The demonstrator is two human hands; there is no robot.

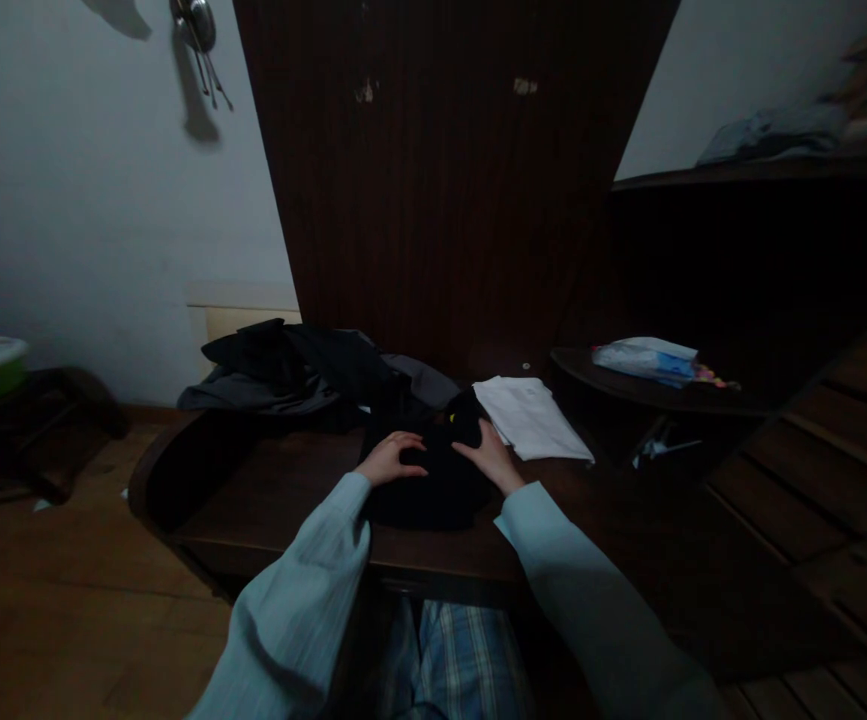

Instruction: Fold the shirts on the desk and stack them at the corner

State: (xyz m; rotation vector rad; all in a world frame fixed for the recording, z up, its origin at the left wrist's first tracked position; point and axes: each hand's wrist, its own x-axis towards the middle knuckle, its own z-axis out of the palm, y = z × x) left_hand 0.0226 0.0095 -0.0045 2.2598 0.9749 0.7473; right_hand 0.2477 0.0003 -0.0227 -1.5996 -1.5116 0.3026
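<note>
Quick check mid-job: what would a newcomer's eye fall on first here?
Probably the white cloth, the brightest thing on the dark wooden desk, lying just right of the black cloth. Next, the left hand and right hand at that black cloth, near the middle of the view. Then the shiny packet on the low shelf at right.

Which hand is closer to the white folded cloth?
The right hand: it is at the black cloth, just left of the white folded cloth. The left hand is at the black cloth too, but farther left.
</note>
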